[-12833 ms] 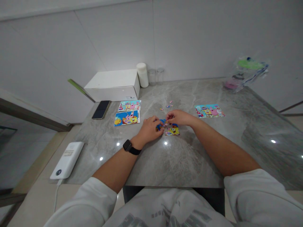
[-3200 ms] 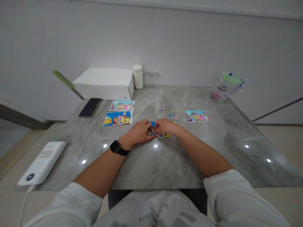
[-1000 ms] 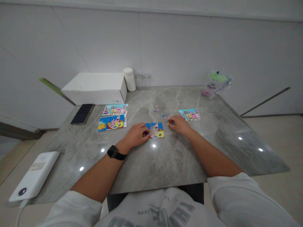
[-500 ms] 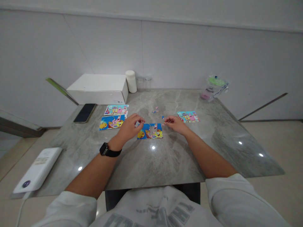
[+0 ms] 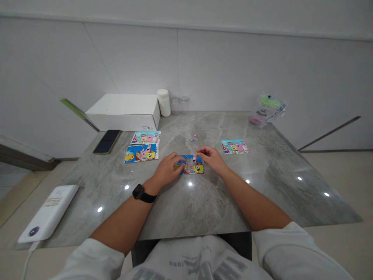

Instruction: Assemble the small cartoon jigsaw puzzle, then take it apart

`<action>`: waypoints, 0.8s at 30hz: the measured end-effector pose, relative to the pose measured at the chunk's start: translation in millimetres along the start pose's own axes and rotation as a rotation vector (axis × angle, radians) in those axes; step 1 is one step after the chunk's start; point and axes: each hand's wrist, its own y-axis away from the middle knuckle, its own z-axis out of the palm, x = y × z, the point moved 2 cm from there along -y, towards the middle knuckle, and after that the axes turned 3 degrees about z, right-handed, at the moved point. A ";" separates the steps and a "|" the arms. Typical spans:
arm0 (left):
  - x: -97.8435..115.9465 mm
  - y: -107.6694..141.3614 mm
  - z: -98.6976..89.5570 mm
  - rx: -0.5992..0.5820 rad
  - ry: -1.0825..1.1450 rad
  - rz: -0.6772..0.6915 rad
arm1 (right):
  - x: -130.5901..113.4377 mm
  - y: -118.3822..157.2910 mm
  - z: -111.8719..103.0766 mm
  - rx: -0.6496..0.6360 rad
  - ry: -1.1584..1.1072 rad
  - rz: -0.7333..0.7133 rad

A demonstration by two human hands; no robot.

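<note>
A partly filled cartoon jigsaw puzzle point(image 5: 198, 168) lies on the grey table, with a grey gap in its middle. My left hand point(image 5: 169, 168) rests over its left part, fingers apart and fingertips on the puzzle. At the puzzle's upper right edge, my right hand point(image 5: 210, 157) pinches a small puzzle piece point(image 5: 197, 154) between thumb and forefinger. Several loose pieces point(image 5: 194, 137) lie beyond the puzzle. To the left are a blue picture card point(image 5: 141, 153) and a light-blue picture card point(image 5: 145, 137). Another light-blue picture puzzle point(image 5: 235, 146) sits to the right.
The marbled table point(image 5: 189, 214) holds a white box point(image 5: 125, 111), a white bottle point(image 5: 164, 103), two clear jars point(image 5: 180, 105) and a phone point(image 5: 107, 141). A white device point(image 5: 49, 213) with a cable lies at the left edge, a plastic bag point(image 5: 267, 111) at the back right.
My left hand has moved right and down onto the puzzle. My right hand has come to the puzzle's upper right edge with a piece. The whole view has shifted slightly.
</note>
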 end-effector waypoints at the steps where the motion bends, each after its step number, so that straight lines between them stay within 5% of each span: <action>1: -1.4 1.4 1.7 -0.011 0.008 0.006 | 3.9 0.3 0.4 0.020 -0.003 -0.010; 24: 6.1 1.0 13.2 0.136 0.316 -0.208 | 12.1 25.8 25.2 -0.026 0.123 -0.112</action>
